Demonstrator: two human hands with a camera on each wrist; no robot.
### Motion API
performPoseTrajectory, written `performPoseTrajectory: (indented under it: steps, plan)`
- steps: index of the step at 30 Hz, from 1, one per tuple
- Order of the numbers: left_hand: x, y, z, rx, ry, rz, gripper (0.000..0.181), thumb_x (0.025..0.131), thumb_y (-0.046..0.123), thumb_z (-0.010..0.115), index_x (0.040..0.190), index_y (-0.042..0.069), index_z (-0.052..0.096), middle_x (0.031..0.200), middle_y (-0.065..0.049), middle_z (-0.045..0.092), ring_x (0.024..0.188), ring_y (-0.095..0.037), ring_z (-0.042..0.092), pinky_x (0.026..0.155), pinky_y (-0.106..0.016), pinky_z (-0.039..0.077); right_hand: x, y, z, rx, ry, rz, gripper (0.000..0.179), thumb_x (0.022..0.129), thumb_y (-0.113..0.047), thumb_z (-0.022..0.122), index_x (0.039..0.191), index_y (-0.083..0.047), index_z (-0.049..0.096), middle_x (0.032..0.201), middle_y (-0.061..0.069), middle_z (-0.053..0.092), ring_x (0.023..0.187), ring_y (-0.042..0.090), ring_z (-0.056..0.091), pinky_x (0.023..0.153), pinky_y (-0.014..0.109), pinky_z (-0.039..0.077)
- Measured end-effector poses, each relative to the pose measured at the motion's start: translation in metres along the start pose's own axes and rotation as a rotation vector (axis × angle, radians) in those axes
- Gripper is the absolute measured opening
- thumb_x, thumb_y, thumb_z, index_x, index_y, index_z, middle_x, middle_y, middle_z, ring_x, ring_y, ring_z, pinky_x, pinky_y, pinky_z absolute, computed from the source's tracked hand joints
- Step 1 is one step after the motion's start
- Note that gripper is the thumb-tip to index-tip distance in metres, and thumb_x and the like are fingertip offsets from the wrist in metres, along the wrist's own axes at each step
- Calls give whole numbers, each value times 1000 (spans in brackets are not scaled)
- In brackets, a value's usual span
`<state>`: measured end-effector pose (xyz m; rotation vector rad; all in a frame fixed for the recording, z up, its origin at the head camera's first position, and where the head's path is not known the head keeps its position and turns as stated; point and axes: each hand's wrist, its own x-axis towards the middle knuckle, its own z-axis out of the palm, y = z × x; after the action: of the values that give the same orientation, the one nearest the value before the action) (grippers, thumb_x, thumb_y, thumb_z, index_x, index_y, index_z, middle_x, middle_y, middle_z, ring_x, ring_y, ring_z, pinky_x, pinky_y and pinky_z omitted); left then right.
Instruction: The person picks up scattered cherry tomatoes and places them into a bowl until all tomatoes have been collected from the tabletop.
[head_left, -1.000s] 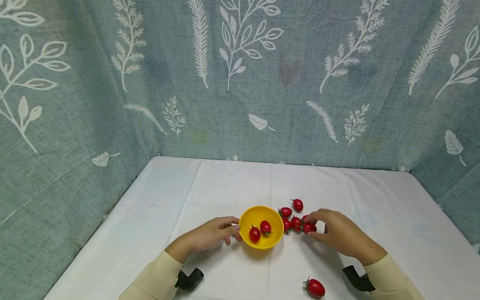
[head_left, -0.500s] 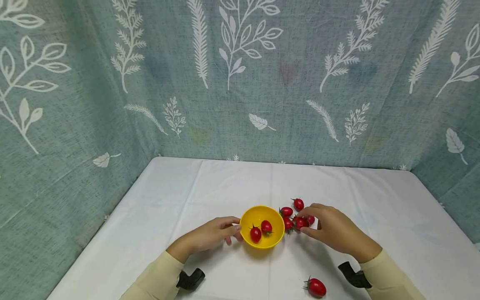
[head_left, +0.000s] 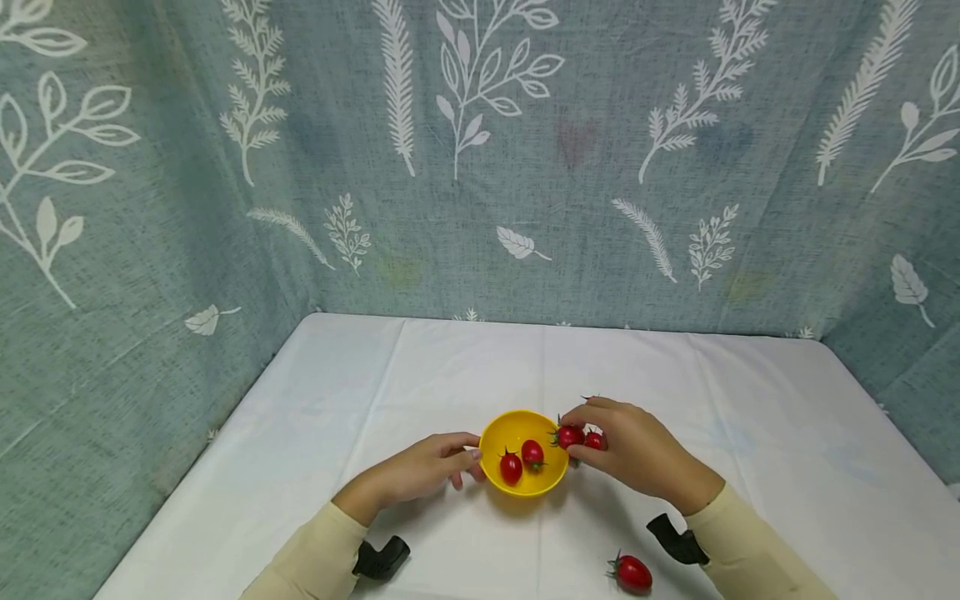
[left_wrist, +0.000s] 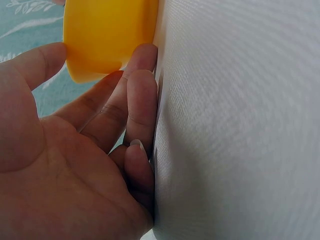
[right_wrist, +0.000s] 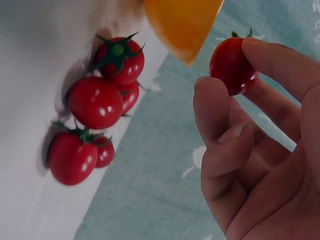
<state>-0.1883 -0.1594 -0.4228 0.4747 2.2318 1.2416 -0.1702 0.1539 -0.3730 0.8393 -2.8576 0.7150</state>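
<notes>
A yellow bowl (head_left: 491, 479) stands on the white cloth with two cherry tomatoes (head_left: 511, 468) inside. My left hand (head_left: 420, 471) touches its left side; in the left wrist view the thumb and fingertips rest against the outer wall, with the fingers loosely extended. Between thumb and fingers, my right hand (head_left: 637, 450) pinches a cherry tomato (right_wrist: 232, 67), raised off the cloth beside the bowl's right rim. Below it, a group of several cherry tomatoes (right_wrist: 95, 102) with green stems lies on the cloth, partly hidden by this hand in the head view.
One more cherry tomato (head_left: 632, 574) lies alone near the front, right of the middle. The white cloth (head_left: 450, 367) covers the table, and a green-blue leaf-patterned curtain (head_left: 420, 233) hangs behind and at the sides.
My right hand has taken a cherry tomato from the group and moved left with it to the bowl's right rim. The left hand and bowl have stayed practically in place.
</notes>
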Motion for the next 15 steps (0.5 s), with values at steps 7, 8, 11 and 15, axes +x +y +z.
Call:
performPoseTrajectory:
  steps: [7, 8, 11, 15]
  plan:
    - [-1, 0, -1, -6, -8, 12, 41, 104, 42, 49, 136, 17, 57, 107, -1, 72, 88, -19, 60, 84, -36, 41, 10, -8, 8, -13, -44, -8, 25, 86, -27, 80, 109, -22, 73, 98, -13, 65, 88, 12, 61, 75, 24, 53]
    - [-1, 0, -1, -5, -9, 11, 41, 104, 42, 49, 136, 17, 57, 107, -1, 72, 88, -19, 60, 84, -36, 41, 11, -9, 10, -18, -49, -2, 25, 86, -27, 80, 109, -22, 73, 99, -12, 66, 89, 11, 61, 76, 25, 53]
    - [0, 0, -1, -2, -15, 7, 42, 104, 44, 48, 136, 18, 57, 106, 0, 73, 89, -19, 60, 85, -35, 40, 13, -10, 14, -37, -66, 7, 26, 85, -28, 80, 109, -23, 73, 103, -11, 68, 91, 9, 62, 79, 27, 55]
    - [0, -1, -1, -3, -16, 8, 42, 104, 45, 48, 136, 19, 57, 107, 0, 72, 89, -19, 61, 86, -36, 41, 16, -12, 19, -40, -94, 11, 26, 86, -29, 80, 110, -23, 74, 105, -10, 69, 92, 8, 63, 81, 28, 56]
